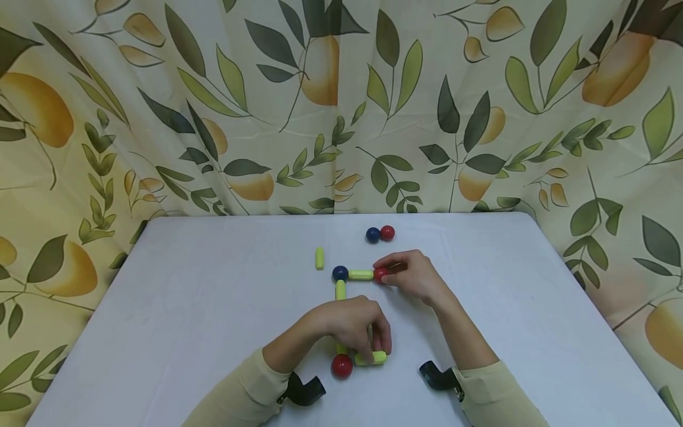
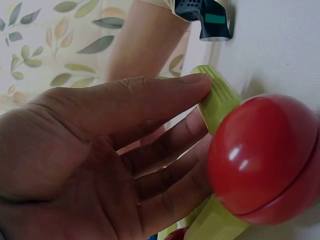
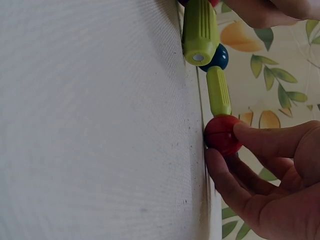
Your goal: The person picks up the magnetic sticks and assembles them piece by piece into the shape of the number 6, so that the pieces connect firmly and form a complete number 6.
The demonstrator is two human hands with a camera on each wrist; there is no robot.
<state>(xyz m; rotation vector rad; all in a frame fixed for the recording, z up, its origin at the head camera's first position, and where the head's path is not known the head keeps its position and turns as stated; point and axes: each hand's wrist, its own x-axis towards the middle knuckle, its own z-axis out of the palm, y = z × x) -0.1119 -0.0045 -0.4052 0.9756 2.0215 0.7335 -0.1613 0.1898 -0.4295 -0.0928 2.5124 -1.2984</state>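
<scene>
My left hand [image 1: 352, 320] pinches a yellow-green rod [image 1: 377, 358] between thumb and fingers. One end of that rod is right at a large red ball [image 1: 342, 366], which fills the right of the left wrist view. My right hand [image 1: 416, 276] holds a smaller red ball [image 3: 222, 135] between thumb and fingertips. From this ball a second yellow-green rod [image 1: 360, 275] runs left to a dark blue ball [image 1: 340, 273]. Another rod [image 1: 340, 289] comes down from the blue ball and passes under my left hand, which hides the middle of that side.
A loose yellow-green rod [image 1: 319, 258] lies on the white table [image 1: 213, 296] beyond the blue ball. Farther back, a blue ball [image 1: 373, 235] and a red ball [image 1: 387, 233] sit side by side. Behind the table hangs a leaf-and-fruit patterned curtain [image 1: 341, 142].
</scene>
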